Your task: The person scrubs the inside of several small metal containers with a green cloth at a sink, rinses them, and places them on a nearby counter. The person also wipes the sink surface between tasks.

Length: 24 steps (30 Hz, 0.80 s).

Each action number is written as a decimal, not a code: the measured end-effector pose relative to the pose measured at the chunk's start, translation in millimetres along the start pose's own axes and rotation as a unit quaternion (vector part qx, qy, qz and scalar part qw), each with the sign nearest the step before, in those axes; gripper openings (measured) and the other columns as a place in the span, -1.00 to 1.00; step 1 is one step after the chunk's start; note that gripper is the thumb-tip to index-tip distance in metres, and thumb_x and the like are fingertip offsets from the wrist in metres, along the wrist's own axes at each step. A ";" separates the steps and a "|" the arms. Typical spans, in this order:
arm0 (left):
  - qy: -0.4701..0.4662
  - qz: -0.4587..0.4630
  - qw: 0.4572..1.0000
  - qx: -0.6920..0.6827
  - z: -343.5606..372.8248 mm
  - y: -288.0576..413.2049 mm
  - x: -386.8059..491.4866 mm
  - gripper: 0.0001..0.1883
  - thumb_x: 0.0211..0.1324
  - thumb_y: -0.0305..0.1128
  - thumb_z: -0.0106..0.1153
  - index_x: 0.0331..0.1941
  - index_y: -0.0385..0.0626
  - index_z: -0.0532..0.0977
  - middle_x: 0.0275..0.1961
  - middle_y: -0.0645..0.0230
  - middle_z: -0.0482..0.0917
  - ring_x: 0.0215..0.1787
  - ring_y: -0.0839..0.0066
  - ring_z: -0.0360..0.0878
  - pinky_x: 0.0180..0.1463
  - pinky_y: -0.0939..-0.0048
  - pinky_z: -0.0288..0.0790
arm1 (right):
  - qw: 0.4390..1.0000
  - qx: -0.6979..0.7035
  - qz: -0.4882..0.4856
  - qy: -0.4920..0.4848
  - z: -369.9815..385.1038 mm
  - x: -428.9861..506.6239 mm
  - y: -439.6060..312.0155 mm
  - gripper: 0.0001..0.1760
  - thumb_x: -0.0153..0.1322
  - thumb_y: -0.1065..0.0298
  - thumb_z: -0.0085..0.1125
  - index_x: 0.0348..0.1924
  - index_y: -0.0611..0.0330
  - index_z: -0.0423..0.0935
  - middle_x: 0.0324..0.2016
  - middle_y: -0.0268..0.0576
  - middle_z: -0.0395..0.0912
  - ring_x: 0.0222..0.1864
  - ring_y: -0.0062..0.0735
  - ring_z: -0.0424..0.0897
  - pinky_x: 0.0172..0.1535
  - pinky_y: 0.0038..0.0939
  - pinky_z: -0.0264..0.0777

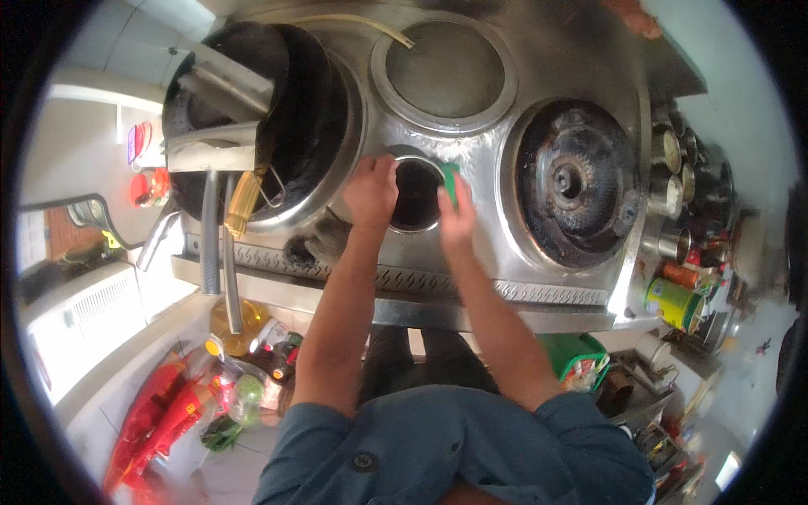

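Observation:
A round steel-rimmed pot, dark inside, is between my hands on the stainless-steel stove top. I cannot tell whether it stands on the surface or is set into it. My left hand is curled around the pot's left rim. In my right hand, blurred, is a green scouring pad, pressed against the right side of the rim. Left of my left forearm lies a dark grey crumpled cloth or glove, partly hidden by the arm.
Black woks fill the left burner, with a wide-bladed metal tool and a bamboo brush before them. A sooty burner lies right, a round well behind. Metal containers line the right side; an oil bottle stands lower left.

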<state>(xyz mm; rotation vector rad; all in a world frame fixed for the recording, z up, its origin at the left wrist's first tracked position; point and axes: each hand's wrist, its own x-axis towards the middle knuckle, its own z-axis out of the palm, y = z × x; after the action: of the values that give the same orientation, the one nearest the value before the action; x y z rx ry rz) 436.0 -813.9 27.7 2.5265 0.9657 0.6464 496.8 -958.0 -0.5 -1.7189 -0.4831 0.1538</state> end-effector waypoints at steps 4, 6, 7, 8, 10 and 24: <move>-0.010 -0.005 0.999 -0.039 2.1 -7.3 -3.6 -0.88 0.14 -0.26 0.16 -0.27 0.06 0.56 -0.36 0.27 0.53 -0.35 0.11 0.56 -0.37 0.15 0.44 | 0.996 0.031 0.082 -0.026 -6.2 -17.1 -0.2 -0.55 0.42 0.45 0.07 0.17 0.36 0.37 0.06 -0.05 0.44 0.09 -0.28 0.42 0.17 -0.39 0.25; -0.019 -0.009 0.999 -0.032 3.3 -9.7 0.9 -0.89 0.14 -0.26 0.16 -0.27 0.07 0.56 -0.36 0.26 0.54 -0.36 0.11 0.56 -0.38 0.15 0.43 | 0.977 0.018 0.092 -0.189 -14.5 45.7 -22.6 -0.56 0.42 0.41 0.11 0.17 0.23 0.42 0.04 -0.22 0.47 0.04 -0.44 0.44 0.10 -0.49 0.28; -0.027 -0.006 0.999 -0.025 4.1 -5.9 1.8 -0.89 0.14 -0.26 0.16 -0.27 0.07 0.56 -0.36 0.26 0.54 -0.36 0.10 0.56 -0.38 0.14 0.43 | 0.946 0.003 0.145 -0.291 -14.2 75.3 -19.1 -0.58 0.40 0.45 0.12 0.14 0.17 0.46 0.00 -0.22 0.51 0.02 -0.48 0.46 0.10 -0.51 0.29; -0.035 -0.005 0.999 -0.017 4.0 -3.2 0.8 -0.89 0.14 -0.26 0.16 -0.27 0.07 0.56 -0.35 0.26 0.54 -0.37 0.10 0.56 -0.38 0.14 0.42 | 0.919 -0.018 0.132 -0.372 -8.7 102.3 -23.9 -0.59 0.40 0.46 0.11 0.13 0.18 0.47 -0.01 -0.23 0.52 0.01 -0.49 0.46 0.09 -0.51 0.29; -0.035 -0.005 0.999 -0.025 1.9 0.0 3.9 -0.89 0.15 -0.26 0.14 -0.27 0.07 0.56 -0.35 0.26 0.54 -0.38 0.09 0.55 -0.39 0.13 0.42 | 0.908 -0.025 0.100 -0.405 -4.6 115.1 -25.9 -0.60 0.39 0.48 0.11 0.11 0.19 0.48 -0.02 -0.24 0.53 0.01 -0.50 0.46 0.08 -0.51 0.30; 0.030 -0.176 0.972 -0.151 -3.4 -11.9 -38.6 -0.81 0.20 -0.32 0.03 -0.23 -0.08 0.59 -0.30 0.15 0.56 -0.28 0.04 0.55 -0.20 0.08 0.43 | 0.976 0.023 0.160 -0.145 -15.0 37.6 -2.2 -0.52 0.35 0.50 0.17 0.15 0.23 0.42 0.09 -0.06 0.46 0.11 -0.33 0.43 0.19 -0.49 0.23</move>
<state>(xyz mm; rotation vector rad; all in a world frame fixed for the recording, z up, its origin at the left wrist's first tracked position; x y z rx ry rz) 402.3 -831.8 13.8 2.0179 1.1996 0.7014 535.7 -956.3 11.0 -1.7267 -0.4071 0.6506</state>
